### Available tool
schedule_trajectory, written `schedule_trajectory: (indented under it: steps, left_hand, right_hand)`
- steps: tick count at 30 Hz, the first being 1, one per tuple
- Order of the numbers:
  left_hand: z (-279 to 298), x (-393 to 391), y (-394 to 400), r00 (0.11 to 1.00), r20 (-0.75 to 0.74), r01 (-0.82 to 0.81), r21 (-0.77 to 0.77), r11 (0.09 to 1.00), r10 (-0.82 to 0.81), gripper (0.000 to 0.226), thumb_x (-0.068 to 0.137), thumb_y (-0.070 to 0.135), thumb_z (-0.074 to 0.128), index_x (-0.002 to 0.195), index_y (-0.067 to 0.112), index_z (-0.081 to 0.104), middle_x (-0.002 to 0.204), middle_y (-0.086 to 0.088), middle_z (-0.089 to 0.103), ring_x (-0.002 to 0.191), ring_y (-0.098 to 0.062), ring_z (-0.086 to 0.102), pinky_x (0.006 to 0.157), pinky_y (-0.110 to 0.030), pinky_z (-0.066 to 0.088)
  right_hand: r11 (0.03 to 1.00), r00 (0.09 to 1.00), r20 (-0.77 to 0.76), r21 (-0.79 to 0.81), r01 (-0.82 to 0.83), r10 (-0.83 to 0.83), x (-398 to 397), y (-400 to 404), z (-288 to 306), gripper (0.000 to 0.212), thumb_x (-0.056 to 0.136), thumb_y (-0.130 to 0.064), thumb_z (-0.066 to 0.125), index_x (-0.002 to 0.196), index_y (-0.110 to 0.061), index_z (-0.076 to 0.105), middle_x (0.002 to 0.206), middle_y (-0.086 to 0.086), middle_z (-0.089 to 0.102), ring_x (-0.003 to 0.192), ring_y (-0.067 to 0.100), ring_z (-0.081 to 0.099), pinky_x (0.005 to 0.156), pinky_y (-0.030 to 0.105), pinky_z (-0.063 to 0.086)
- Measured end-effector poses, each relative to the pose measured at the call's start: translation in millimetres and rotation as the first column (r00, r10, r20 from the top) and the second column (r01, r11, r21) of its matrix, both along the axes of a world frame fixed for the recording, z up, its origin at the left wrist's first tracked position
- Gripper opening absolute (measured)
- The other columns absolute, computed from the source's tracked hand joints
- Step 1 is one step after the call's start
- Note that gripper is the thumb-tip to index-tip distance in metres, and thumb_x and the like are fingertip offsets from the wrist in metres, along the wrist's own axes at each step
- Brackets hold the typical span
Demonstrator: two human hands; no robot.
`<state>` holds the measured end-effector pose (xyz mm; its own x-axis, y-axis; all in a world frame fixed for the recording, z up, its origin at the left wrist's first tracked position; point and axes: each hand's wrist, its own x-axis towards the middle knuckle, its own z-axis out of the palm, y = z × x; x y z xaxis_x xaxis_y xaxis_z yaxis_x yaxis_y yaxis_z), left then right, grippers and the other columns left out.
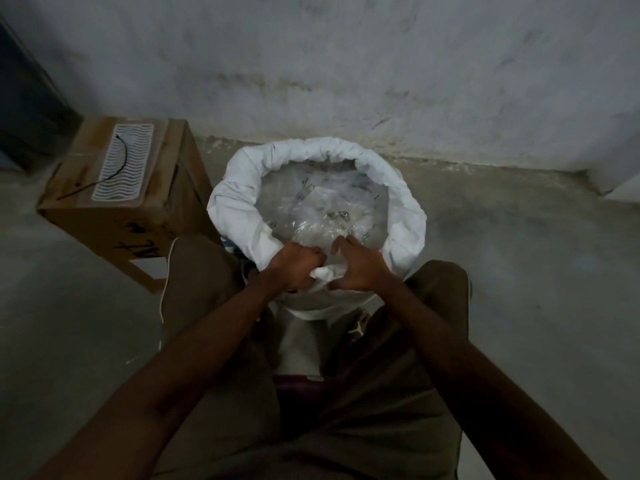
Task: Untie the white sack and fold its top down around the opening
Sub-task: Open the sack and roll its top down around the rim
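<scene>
The white sack (405,209) stands open on the floor between my knees, its top rolled down into a thick cuff around the far and side parts of the opening. Clear plastic packets (322,206) fill the inside. My left hand (294,268) is closed on the near edge of the sack's rim. My right hand (356,268) grips the same near edge just to the right, fingers curled over the cloth, thumb below. A bunched bit of white cloth shows between the two hands.
A cardboard box (86,202) stands to the left of the sack, with a white wavy-patterned grille (124,161) and a black wire on top. A stained wall (346,64) rises right behind the sack. Bare concrete floor (519,271) lies to the right.
</scene>
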<state>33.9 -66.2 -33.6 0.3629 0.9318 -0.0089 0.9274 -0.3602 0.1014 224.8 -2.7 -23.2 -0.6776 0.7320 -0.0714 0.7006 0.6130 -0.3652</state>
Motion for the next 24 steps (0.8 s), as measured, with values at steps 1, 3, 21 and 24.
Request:
schedule_trajectory:
  steps: [1, 3, 21, 24]
  left_hand:
    - [-4, 1, -3, 0.996, -0.074, 0.043, 0.034, 0.999, -0.040, 0.021, 0.062, 0.023, 0.068, 0.081, 0.019, 0.062, 0.081, -0.002, 0.066, 0.066, -0.028, 0.067, 0.058, -0.030, 0.038]
    - [-13, -1, -5, 0.981, -0.172, 0.107, 0.112, 0.988, -0.087, 0.022, 0.061, 0.024, 0.061, 0.082, 0.018, 0.064, 0.081, -0.002, 0.066, 0.063, -0.026, 0.065, 0.059, -0.031, 0.042]
    - [-5, -37, -2, 0.986, -0.154, 0.051, -0.071, 0.996, -0.061, 0.020, 0.073, 0.026, 0.068, 0.087, 0.013, 0.063, 0.088, -0.008, 0.067, 0.083, -0.032, 0.067, 0.063, -0.036, 0.047]
    - [-23, -42, -6, 0.943, -0.247, 0.268, 0.166, 0.949, -0.223, 0.010, 0.076, 0.020, 0.053, 0.077, 0.016, 0.062, 0.074, -0.003, 0.063, 0.072, -0.026, 0.065, 0.052, -0.032, 0.048]
  right_hand:
    - [0.997, 1.000, -0.007, -0.076, 0.007, -0.007, 0, 4, 4, 0.084, 0.051, -0.061, 0.084, 0.120, -0.027, 0.049, 0.115, -0.005, 0.058, 0.095, 0.015, 0.060, 0.081, 0.033, 0.050]
    - [0.997, 0.997, 0.053, -0.059, -0.054, 0.058, -4, 12, 7, 0.083, 0.048, -0.068, 0.083, 0.117, -0.028, 0.060, 0.107, -0.006, 0.067, 0.095, 0.014, 0.063, 0.084, 0.032, 0.052]
    - [0.995, 0.996, -0.092, 0.097, -0.015, 0.024, -26, -14, -40, 0.038, 0.057, -0.027, 0.078, 0.085, -0.026, 0.052, 0.087, -0.003, 0.062, 0.076, 0.021, 0.062, 0.061, 0.030, 0.047]
    - [0.989, 0.981, -0.166, -0.123, 0.077, -0.097, -31, -1, -36, 0.063, 0.050, -0.060, 0.083, 0.095, -0.030, 0.052, 0.099, -0.009, 0.055, 0.083, 0.007, 0.056, 0.069, 0.027, 0.049]
